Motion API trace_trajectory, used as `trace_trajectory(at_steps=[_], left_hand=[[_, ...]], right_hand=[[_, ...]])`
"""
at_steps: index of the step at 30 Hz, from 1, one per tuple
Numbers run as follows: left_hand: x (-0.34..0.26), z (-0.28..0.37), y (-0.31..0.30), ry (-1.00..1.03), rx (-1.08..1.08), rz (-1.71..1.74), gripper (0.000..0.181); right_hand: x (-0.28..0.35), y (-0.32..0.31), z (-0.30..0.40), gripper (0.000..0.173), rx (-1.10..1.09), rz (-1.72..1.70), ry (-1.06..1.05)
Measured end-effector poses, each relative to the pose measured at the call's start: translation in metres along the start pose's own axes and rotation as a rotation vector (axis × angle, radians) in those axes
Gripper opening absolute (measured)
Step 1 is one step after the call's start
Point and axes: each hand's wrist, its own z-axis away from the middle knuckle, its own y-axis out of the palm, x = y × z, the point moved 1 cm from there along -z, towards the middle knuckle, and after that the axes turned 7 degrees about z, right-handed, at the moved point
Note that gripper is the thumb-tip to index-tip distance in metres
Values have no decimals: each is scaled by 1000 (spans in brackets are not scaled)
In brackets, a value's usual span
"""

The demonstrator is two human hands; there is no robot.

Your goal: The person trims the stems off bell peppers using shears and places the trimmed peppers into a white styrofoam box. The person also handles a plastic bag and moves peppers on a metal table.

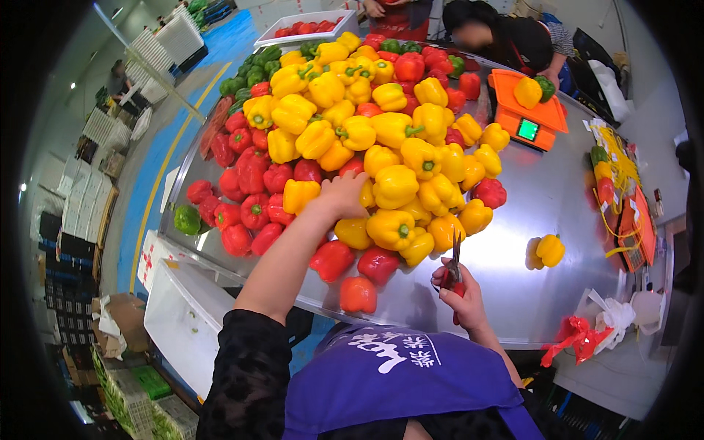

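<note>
A large heap of yellow bell peppers (pixel 396 186) and red bell peppers (pixel 253 169) covers much of the steel table (pixel 506 297). My left hand (pixel 342 197) reaches into its near side, back of the hand up, touching peppers. A yellow pepper (pixel 301 196) lies left of the wrist, and another shows by the fingers; whether they grip one is hidden. In my right hand (pixel 463 300) are red-handled scissors (pixel 454 270), blades pointing away from me, close to the heap's near right edge. Several red peppers (pixel 358 294) rest between my arms near the table edge.
An orange scale (pixel 531 113) bears a yellow and a green pepper; a co-worker's hand (pixel 550 78) is beside it. One yellow pepper (pixel 550 251) lies alone at right. Yellow ties (pixel 619 159) lie along the right edge. White foam boxes (pixel 187 313) stand left, below the table.
</note>
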Motion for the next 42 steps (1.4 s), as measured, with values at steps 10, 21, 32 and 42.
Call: trace_trajectory(at_steps=[10, 21, 32, 42], left_hand=[[56, 90, -15, -35, -383, 1279, 64], [154, 327, 27, -441, -591, 1615, 58], [197, 569, 124, -918, -903, 1562, 79], [214, 568, 153, -948, -1162, 1655, 55]], right_hand=[[48, 77, -54, 66, 67, 777, -348], [42, 288, -96, 66, 569, 1316, -826], [-67, 491, -32, 38, 1360, 1219, -921], [-67, 415, -58, 56, 1231, 794, -315]])
